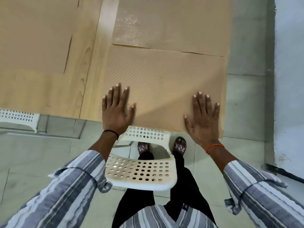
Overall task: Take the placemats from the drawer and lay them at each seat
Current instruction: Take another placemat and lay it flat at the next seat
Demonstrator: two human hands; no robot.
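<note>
A tan dotted placemat [162, 83] lies flat at the near right end of the wooden table [88, 83], in front of a white perforated chair [139, 173]. My left hand [116, 111] presses flat on the mat's near left part, fingers straight. On the near right corner my right hand [204, 119] rests flat, fingers spread. Beyond this mat lies a second placemat [171, 25], and further mats cover the left side [32, 35] and the near left [36, 92] of the table.
Another white perforated chair [18, 117] stands at the left, tucked under the table edge. Grey tiled floor [246, 104] runs along the table's right side, with a pale wall [289, 79] beyond. My feet in sandals stand under the near chair.
</note>
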